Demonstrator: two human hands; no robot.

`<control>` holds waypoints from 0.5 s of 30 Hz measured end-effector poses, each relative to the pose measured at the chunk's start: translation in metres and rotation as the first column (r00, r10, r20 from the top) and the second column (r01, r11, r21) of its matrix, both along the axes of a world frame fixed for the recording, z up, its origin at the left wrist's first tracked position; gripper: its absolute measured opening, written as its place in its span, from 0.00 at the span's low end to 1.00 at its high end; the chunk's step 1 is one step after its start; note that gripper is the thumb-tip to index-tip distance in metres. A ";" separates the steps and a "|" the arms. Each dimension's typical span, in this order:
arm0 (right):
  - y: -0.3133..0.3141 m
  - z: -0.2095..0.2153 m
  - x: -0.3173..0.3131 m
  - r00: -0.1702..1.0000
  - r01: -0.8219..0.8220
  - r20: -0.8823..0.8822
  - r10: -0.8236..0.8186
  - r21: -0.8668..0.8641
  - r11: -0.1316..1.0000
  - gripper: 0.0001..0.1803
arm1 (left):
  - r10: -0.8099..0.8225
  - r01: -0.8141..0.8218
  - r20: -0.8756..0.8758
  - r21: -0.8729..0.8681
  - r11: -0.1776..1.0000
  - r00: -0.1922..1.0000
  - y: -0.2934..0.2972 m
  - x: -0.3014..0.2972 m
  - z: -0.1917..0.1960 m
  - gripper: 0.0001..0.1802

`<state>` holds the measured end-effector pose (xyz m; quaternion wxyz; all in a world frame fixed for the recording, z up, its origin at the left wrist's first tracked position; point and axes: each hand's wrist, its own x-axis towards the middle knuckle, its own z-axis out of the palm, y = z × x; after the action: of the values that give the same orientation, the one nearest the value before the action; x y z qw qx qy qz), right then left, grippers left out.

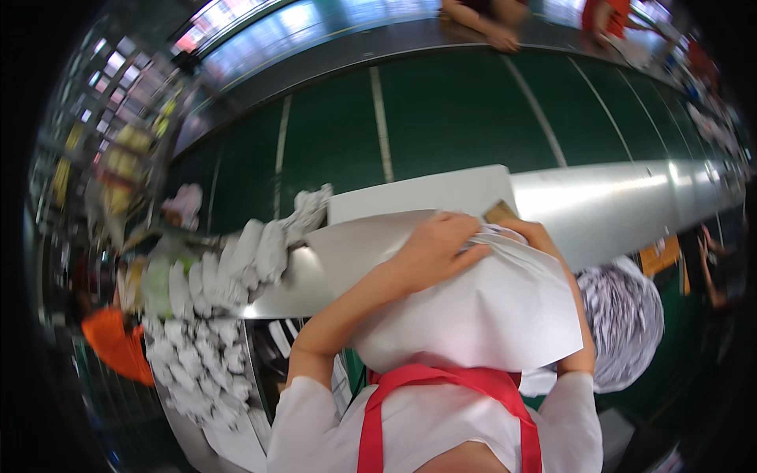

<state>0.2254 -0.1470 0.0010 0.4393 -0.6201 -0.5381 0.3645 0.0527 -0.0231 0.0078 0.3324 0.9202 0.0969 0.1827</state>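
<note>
In front of my chest is a stiff, paper-like white sheet [489, 315], bulging toward me, its lower right corner hanging free. My left hand [443, 248] is closed on its gathered upper edge, the thumb lying across the front. From the right, my right hand [530, 234] grips the same edge, its fingers partly hidden behind the sheet. Some crumpled whitish material shows between the hands; I cannot make out what it is. Just beyond them a small brown flat piece [498, 211] sticks up. Behind the sheet stands a white box-like block [418, 191] on the metal worktop [276, 296].
Bundled white gloves [236, 264] line the worktop's left, with more piled below [201, 366]. A round pack of folded white material [621, 323] stands at my right. Beyond runs a green conveyor belt [449, 110]; a person's arm [497, 31] rests at its far edge. An orange cloth [117, 343] hangs left.
</note>
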 end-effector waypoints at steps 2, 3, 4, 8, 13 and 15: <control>-0.004 0.001 0.007 0.993 -0.004 -0.117 0.008 0.037 0.999 0.23 | 0.062 -0.059 -0.050 0.060 0.996 0.997 -0.004 0.005 0.000 0.14; 0.000 0.004 0.008 0.955 -0.021 -0.295 -0.013 -0.113 0.993 0.27 | 0.092 -0.090 -0.048 0.044 0.995 0.995 -0.007 0.005 -0.004 0.15; 0.004 0.003 0.010 0.959 -0.132 -0.260 0.114 -0.054 0.990 0.29 | 0.122 -0.121 -0.045 0.028 0.992 0.992 -0.010 0.004 -0.010 0.16; 0.003 0.007 -0.002 0.951 -0.277 0.106 0.292 -0.137 0.951 0.32 | 0.074 -0.078 -0.041 -0.096 0.992 0.996 -0.018 0.002 -0.024 0.21; -0.003 0.021 0.014 0.987 -0.155 -0.013 0.159 -0.297 0.942 0.25 | 0.201 -0.291 0.548 0.082 0.953 0.812 0.020 -0.077 0.033 0.22; -0.009 0.017 0.030 0.996 -0.087 -0.035 0.080 -0.287 0.954 0.26 | 0.635 -0.712 0.460 -0.010 0.702 0.620 0.055 -0.108 0.036 0.17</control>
<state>0.2558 -0.1557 0.0181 0.3345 -0.6500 -0.4999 0.4644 -0.0555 0.0322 0.0441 0.1705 0.7765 0.3436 0.5000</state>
